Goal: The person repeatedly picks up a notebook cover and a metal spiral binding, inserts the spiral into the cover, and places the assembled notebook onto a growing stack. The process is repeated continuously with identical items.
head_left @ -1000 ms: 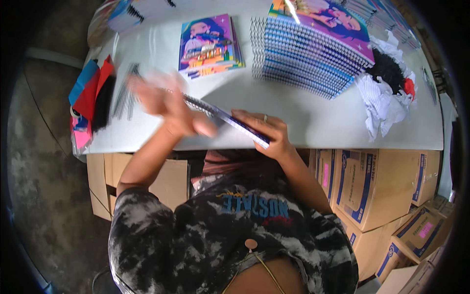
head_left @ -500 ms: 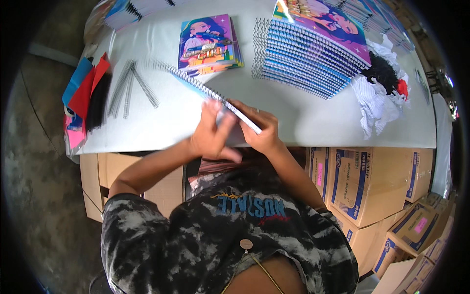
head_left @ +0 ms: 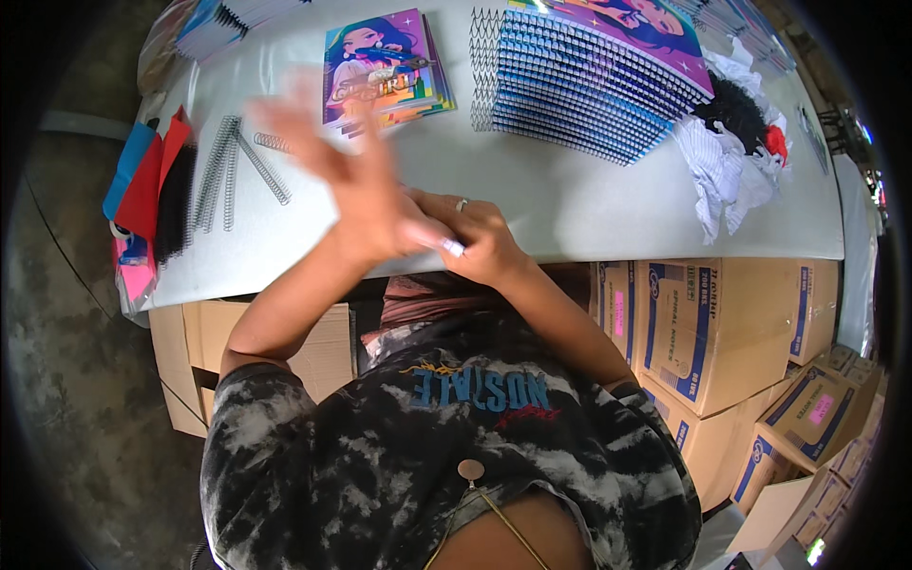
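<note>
My left hand (head_left: pixel 351 195) is raised in front of my right hand, its fingers spread and blurred by motion. Below it, my right hand (head_left: pixel 480 237), a ring on one finger, stays closed around a spiral notebook almost wholly hidden by both hands. A short length of wire coil (head_left: pixel 272 142) shows beside my left fingers; whether it joins the held notebook is hidden. Several loose wire coils (head_left: pixel 226 176) lie on the table to the left. Beyond my left hand sits a small pile of notebooks with colourful covers (head_left: pixel 380 66), a dark blue tool on top.
A large stack of spiral-bound notebooks (head_left: pixel 579 90) stands on the white table (head_left: pixel 589 214). Crumpled striped cloth (head_left: pixel 708 176) lies at the right. Red and blue material (head_left: pixel 142 180) hangs at the left edge. Cardboard boxes (head_left: pixel 712 332) are stacked below the table.
My left hand has swung up and left from the notebook's spine, its fingers spreading. The notebook, visible before in my right hand, is now largely covered. The whole view has shifted slightly.
</note>
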Available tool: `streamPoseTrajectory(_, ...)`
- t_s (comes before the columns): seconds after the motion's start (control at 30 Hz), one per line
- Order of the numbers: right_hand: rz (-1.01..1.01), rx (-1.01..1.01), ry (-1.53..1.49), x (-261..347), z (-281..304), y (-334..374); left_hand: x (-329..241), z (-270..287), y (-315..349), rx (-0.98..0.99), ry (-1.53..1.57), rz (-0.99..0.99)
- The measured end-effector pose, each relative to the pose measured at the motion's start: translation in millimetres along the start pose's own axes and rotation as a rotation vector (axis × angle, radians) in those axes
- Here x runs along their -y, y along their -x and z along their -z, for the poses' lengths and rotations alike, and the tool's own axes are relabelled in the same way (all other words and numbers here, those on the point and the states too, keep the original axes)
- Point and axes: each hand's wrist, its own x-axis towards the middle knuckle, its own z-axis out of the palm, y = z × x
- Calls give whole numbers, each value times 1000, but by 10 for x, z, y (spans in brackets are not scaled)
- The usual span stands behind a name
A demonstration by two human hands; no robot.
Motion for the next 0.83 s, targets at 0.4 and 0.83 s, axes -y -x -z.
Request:
streamPoseTrajectory(0.4,221,196,104,721,82,-755,-1267,1066,-711,-98,260,655)
streamPoseTrajectory(0.83,-534,11,-372,502,71,-654,-724,898,-714,-290,931,1013)
